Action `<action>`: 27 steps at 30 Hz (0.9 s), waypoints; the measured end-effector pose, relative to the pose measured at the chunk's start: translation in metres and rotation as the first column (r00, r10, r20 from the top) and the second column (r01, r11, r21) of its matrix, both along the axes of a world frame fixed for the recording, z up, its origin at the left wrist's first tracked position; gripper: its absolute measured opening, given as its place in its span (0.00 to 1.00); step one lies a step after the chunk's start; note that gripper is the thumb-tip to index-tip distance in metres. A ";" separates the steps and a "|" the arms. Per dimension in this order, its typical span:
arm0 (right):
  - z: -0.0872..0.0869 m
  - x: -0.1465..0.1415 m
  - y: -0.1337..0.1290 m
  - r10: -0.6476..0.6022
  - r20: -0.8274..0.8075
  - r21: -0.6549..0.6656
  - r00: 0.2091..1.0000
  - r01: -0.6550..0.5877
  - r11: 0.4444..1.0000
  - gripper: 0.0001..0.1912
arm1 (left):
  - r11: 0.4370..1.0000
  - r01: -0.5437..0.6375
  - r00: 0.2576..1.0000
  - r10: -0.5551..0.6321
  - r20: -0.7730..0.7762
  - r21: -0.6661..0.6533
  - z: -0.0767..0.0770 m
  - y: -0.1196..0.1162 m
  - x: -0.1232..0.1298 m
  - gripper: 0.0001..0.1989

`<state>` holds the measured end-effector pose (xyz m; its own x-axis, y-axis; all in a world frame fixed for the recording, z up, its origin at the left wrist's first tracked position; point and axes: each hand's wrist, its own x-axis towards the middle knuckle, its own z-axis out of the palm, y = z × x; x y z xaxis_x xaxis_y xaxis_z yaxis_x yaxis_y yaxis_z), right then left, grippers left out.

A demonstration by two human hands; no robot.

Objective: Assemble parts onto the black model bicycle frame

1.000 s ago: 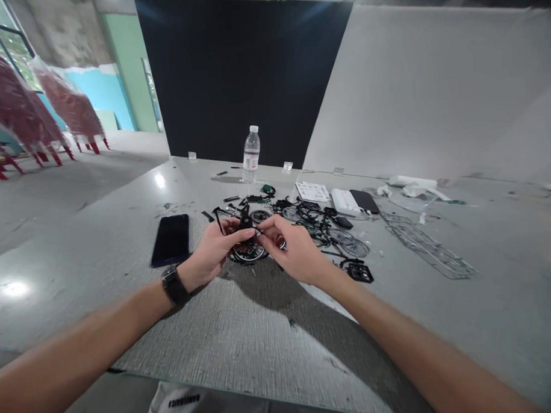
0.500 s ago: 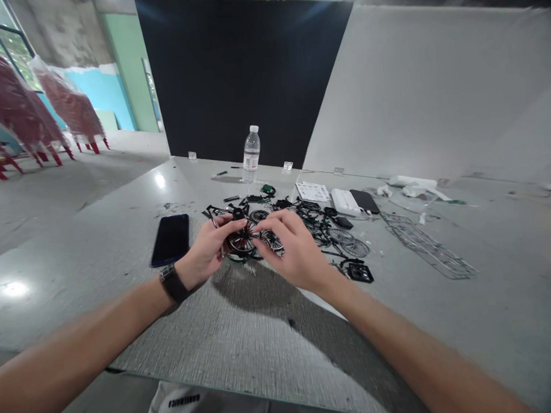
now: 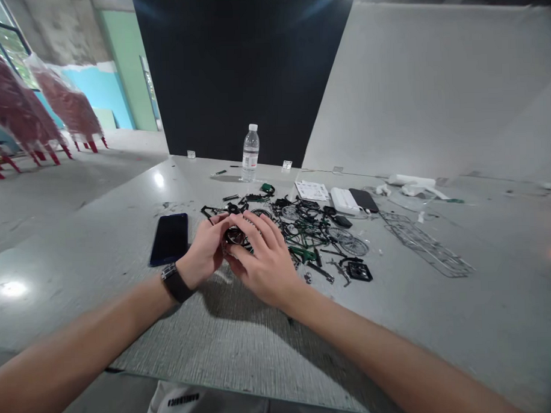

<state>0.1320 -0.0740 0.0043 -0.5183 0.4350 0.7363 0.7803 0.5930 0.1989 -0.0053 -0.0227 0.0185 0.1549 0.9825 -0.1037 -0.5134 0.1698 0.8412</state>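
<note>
My left hand, with a dark watch on the wrist, grips a small black wheeled model over the table. From the right, my right hand curls over the same model, its fingertips meeting the left fingers and hiding much of the wheel. A thin black frame piece sticks out above the left fingers. Beside and behind the hands lie several black and green model bicycle parts, including loose spoked wheels.
A dark phone lies left of my hands. Behind stands a water bottle. Farther right are a printed sheet, a white box, a black flat item and a grey parts frame.
My right hand has moved left and closed in over the wheel, covering it. More loose parts now show to the right of that hand. My left hand has barely moved.
</note>
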 end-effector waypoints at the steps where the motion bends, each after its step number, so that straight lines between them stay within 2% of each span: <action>1: -0.001 -0.001 0.000 -0.010 0.001 -0.001 1.000 0.010 1.000 0.08 | 1.000 0.005 1.000 -0.005 0.001 0.000 0.000 0.000 0.001 0.09; 11: -0.003 0.000 0.002 -0.031 -0.004 -0.052 1.000 0.031 0.998 0.08 | 1.000 0.004 1.000 -0.004 -0.015 0.011 -0.004 0.000 0.004 0.11; 27: -0.002 -0.001 0.002 -0.021 -0.008 -0.061 1.000 0.021 0.998 0.10 | 1.000 -0.001 1.000 0.001 -0.019 0.000 -0.004 0.000 0.005 0.09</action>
